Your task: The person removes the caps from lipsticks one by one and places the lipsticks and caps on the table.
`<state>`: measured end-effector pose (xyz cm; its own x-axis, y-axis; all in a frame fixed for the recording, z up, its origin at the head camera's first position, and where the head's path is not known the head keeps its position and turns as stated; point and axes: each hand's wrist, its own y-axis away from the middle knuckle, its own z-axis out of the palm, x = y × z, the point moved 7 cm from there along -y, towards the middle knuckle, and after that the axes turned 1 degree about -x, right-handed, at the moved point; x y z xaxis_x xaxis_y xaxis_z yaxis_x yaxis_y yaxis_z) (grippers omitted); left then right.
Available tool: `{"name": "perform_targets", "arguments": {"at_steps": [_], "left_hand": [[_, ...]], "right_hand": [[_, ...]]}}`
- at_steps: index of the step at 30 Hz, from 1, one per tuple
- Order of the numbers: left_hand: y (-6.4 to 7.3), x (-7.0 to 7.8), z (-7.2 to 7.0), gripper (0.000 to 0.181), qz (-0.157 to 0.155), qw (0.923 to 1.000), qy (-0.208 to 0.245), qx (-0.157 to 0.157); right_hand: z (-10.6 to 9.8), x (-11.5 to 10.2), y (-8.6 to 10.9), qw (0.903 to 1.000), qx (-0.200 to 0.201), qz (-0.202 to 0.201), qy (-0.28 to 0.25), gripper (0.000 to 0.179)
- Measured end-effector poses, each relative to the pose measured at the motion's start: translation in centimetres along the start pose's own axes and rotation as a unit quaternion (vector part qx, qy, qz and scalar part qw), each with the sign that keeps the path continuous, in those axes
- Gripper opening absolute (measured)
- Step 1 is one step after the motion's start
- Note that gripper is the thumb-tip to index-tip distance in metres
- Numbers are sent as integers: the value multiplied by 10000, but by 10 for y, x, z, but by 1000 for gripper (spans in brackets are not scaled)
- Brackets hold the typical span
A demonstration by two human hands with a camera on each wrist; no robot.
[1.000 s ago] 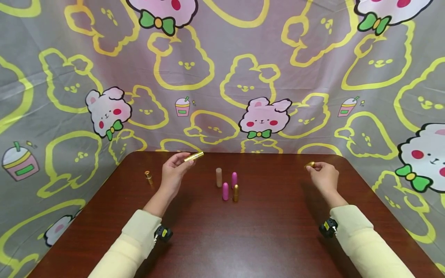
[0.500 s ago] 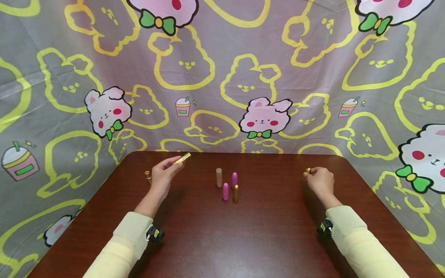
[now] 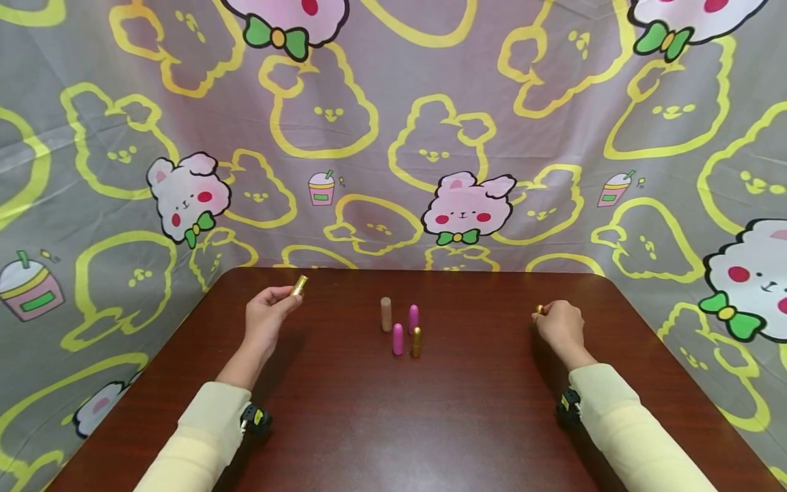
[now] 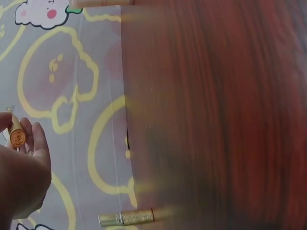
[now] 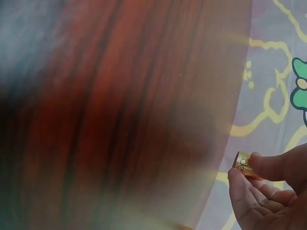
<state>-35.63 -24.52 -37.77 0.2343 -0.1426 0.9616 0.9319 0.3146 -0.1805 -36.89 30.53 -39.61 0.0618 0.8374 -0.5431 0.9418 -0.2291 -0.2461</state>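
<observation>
My left hand pinches a slim gold lipstick tube between thumb and fingers, tilted above the table's far left part. In the left wrist view the tube's round orange end shows, with print on it. A second gold lipstick tube stands upright low in that view; in the head view the left hand hides it. On the right side, my right hand holds a short gold lipstick cap with dark letters by thumb and fingertips. Only a bit of the cap shows past the knuckles in the head view.
Mid-table stand a tan tube, two pink round-topped tubes and a gold round-topped tube, grouped closely. A patterned cloth rises behind and on both sides of the dark wooden table.
My left hand has moved left with the gold tube, which now points more upward, and covers the tube standing there. My right hand has shifted slightly left and nearer with the cap.
</observation>
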Motion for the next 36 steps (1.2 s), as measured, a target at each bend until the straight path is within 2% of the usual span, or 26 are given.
{"name": "perform_targets", "arguments": {"at_steps": [5,11,16,23,30,36], "left_hand": [[-2,0,-14,17,-11,9989,-464,116],[-4,6,-30,34,124,9952,-935,272],[-7,11,-47,42,196,9891,-1342,575],[-10,16,-69,40,235,9772,-1888,944],[-13,17,-85,37,230,9724,-1937,1278],[-15,16,-95,33,313,9695,-1979,1413]], "right_hand": [[2,0,0,9999,-82,-30,52,39],[4,1,-1,9999,-130,31,55,37],[6,2,-4,9999,-112,83,84,35],[9,6,-5,9996,-215,148,110,26],[8,5,-5,9993,-261,89,243,27],[8,4,-8,9987,-264,9,426,33]]}}
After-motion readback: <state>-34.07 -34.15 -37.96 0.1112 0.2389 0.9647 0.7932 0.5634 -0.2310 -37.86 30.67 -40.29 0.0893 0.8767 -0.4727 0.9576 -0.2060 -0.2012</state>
